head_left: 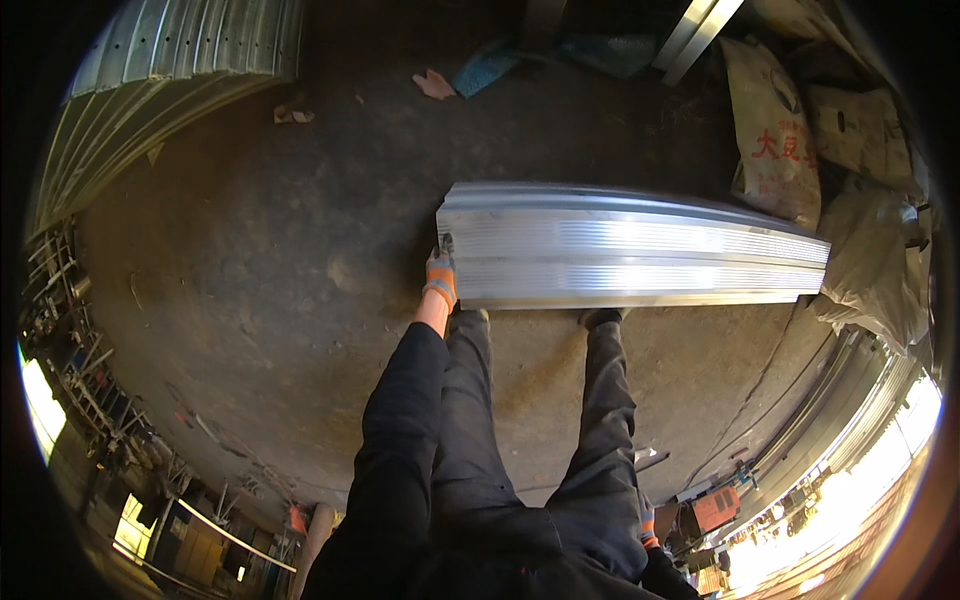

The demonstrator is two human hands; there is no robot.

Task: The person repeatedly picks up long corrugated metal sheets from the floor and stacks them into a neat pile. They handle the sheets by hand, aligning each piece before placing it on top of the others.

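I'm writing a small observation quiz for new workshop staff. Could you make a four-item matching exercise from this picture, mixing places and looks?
Column one
1. Metal panel
2. Left hand
3. Right hand
4. Pink scrap

Column two
A. Beside the person's right thigh
B. Silvery, with ribs running lengthwise
C. On the floor, next to a blue sheet
D. Gloved, at the panel's left end

Right pairs: 1-B, 2-D, 3-A, 4-C.
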